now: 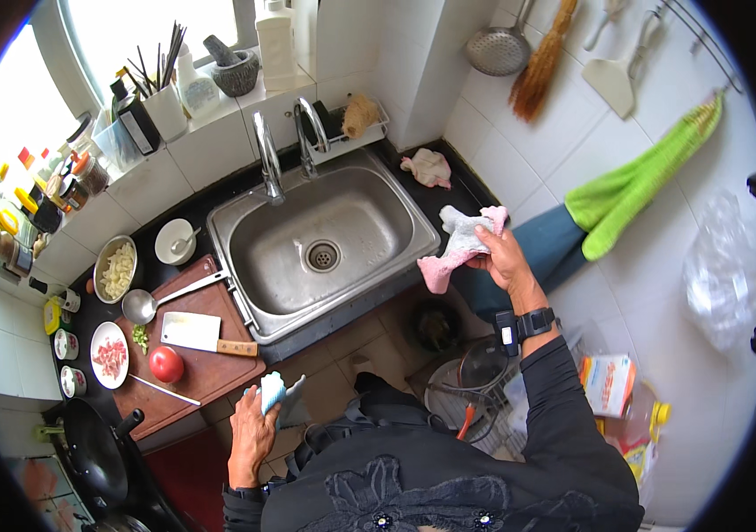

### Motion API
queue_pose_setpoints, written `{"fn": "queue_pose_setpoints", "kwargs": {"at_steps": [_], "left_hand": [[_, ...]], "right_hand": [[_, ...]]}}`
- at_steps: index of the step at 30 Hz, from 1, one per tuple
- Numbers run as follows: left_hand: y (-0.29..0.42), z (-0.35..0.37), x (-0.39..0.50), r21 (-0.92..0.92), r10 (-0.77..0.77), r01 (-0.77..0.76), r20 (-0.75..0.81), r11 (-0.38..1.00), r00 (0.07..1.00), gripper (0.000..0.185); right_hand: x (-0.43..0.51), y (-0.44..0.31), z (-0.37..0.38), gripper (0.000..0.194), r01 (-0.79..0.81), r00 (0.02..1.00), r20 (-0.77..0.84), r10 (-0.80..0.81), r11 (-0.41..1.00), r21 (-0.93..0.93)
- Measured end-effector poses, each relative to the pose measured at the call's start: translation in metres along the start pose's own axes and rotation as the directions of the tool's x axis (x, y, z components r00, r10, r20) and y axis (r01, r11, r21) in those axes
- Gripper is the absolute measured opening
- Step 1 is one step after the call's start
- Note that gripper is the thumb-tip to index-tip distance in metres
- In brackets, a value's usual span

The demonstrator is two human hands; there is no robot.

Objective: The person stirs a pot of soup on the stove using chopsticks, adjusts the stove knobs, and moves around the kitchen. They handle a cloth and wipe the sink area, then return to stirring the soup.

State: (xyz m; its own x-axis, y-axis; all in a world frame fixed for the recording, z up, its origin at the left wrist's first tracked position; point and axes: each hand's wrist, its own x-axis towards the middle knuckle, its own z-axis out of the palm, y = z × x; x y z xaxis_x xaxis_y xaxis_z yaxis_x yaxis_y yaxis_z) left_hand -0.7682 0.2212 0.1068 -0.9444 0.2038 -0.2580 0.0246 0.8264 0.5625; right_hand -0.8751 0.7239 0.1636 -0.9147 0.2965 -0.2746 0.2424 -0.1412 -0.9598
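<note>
My right hand [501, 256] holds a pink and white cloth [461, 239] just beyond the right rim of the stainless steel sink [321, 246]. Gripped in my left hand [255, 425] is a light blue and white item [272, 392], perhaps a folded cloth, with a pale tip jutting from it; its exact kind is unclear. Left of the sink, a brown cutting board [218, 369] carries a cleaver [192, 331], a tomato [166, 364], chopped greens [141, 338], a metal ladle [140, 306] and a white stick [165, 390].
A plate of sliced meat [110, 355], a bowl of chopped pale food [117, 270] and a white bowl with a spoon [168, 234] surround the board. A wok [95, 452] sits lower left. Another cloth [428, 167] lies behind the sink's right corner; a green towel [644, 179] hangs right.
</note>
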Motion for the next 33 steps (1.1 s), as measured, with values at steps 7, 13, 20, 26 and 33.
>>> {"fn": "queue_pose_setpoints", "kwargs": {"at_steps": [7,13,20,26,33], "left_hand": [[0.043,0.002,0.047,-0.082,-0.088,0.083,-0.053,0.993,0.995,0.043],[0.057,0.003,0.069,-0.151,-0.094,0.084,-0.064,0.985,0.993,0.039],[0.061,-0.005,0.091,-0.315,-0.158,0.141,-0.031,0.939,0.987,0.040],[0.091,-0.014,0.128,-0.679,0.008,-0.008,-0.003,0.734,1.000,0.051],[0.129,-0.006,0.162,-0.983,0.197,0.109,0.137,0.144,0.971,0.061]], "right_hand": [[0.112,-0.040,-0.019,0.034,0.150,0.973,0.169,-0.156,0.988,0.047],[0.186,-0.041,-0.049,0.046,-0.044,0.997,0.060,0.048,0.998,-0.054],[0.200,-0.052,-0.031,0.050,0.196,0.981,0.049,-0.190,0.943,-0.269],[0.141,-0.014,0.053,0.047,-0.076,0.834,0.531,0.150,0.984,-0.159],[0.062,0.029,0.139,0.084,-0.109,0.449,0.862,0.234,0.972,-0.206]]}}
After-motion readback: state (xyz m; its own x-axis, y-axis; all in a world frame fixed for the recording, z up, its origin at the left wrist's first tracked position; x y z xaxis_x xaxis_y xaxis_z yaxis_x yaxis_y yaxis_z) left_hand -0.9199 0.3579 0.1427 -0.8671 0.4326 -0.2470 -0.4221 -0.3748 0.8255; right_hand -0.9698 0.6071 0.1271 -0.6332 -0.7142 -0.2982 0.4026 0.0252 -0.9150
